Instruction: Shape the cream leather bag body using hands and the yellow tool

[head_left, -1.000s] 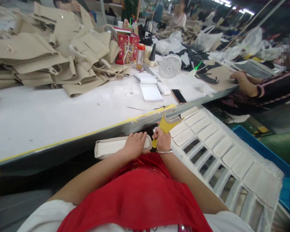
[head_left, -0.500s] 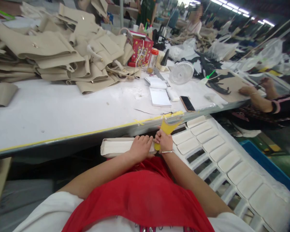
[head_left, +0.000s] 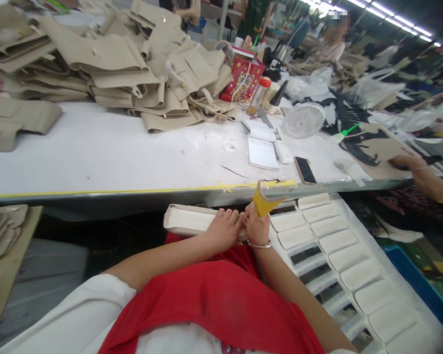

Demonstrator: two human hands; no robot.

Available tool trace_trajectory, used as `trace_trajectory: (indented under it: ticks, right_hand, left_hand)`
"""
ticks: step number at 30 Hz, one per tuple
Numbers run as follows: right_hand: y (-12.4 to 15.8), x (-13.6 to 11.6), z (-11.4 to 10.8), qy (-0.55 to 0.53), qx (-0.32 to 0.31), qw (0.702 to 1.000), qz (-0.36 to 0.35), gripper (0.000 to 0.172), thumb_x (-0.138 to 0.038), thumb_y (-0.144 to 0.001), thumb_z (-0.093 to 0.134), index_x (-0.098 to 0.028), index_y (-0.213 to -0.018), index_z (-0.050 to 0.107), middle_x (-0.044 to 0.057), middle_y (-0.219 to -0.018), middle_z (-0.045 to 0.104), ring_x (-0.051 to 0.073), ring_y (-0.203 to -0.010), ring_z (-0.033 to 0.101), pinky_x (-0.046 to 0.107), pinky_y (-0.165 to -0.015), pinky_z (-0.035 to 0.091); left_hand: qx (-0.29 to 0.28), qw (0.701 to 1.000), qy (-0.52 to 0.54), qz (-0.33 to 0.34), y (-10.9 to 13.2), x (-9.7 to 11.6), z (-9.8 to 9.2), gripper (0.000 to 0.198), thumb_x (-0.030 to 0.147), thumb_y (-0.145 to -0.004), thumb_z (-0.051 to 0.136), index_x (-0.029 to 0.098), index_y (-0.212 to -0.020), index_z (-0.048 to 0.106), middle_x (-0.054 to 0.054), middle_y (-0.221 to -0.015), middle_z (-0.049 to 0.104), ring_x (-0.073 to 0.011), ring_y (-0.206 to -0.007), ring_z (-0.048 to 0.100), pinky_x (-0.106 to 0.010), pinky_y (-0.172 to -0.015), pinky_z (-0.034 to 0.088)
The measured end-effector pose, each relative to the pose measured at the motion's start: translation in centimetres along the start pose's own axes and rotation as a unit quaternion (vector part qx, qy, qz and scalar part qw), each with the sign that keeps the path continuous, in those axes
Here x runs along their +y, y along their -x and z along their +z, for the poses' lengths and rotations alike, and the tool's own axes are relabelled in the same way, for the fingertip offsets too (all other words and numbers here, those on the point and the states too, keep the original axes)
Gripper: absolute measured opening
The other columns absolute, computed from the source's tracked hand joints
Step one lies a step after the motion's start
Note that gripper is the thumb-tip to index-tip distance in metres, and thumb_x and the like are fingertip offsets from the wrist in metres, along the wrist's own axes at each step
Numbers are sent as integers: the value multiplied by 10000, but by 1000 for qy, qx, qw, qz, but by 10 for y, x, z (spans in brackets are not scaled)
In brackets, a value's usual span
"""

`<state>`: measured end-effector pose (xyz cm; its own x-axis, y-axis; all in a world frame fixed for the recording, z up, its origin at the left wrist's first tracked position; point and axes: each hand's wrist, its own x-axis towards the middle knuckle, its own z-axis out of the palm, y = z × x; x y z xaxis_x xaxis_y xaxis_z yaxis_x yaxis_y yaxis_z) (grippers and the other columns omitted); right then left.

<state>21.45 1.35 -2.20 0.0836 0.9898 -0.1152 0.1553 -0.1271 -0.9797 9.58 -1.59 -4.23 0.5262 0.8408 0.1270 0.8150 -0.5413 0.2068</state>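
Observation:
My left hand is closed over the right end of a long, box-shaped cream piece with a pale flat face and a beige rim. This piece lies across my lap below the table edge; its right end is hidden under my hands. In my closed right hand is a yellow flared tool, its wide, curved pale edge pointing up and away from me. The lower part of the tool is covered by my fingers. Both hands are close together, and the right one wears a bracelet.
A white table runs ahead, bearing a heap of beige bag pieces, a notepad, a phone and a fan. At my right, cream panels lie on a white slatted rack. A co-worker's arm reaches in.
The view has turned left, so the table contents appear farther right. The tool's lower end, visible earlier below my right hand, is now hidden. Both hands keep their holds.

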Motion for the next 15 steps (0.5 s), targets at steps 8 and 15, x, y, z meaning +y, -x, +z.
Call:
trace_trajectory:
  ticks: [8, 15]
  right_hand:
    - [-33, -30, -4, -79, -10, 996, -47, 300, -475, -743, 597, -192, -824, 538, -51, -554, 448, 54, -394, 362, 189, -370, 320]
    - [-39, -6, 8, -110, 18, 993, -46, 284, -436, -750, 561, -209, -913, 508, -92, -538, 323, 38, -367, 256, 174, -342, 240]
  left_hand:
    - [18, 999, -2, 27, 14, -10, 1, 744, 520, -749, 585, 95, -1319, 366, -194, -1345, 396, -332, -1190, 373, -478, -987, 249]
    - [21, 999, 32, 26, 9, -10, 5, 747, 501, -735, 612, 105, -1322, 372, -190, -1328, 427, -315, -1189, 396, -463, -992, 267]
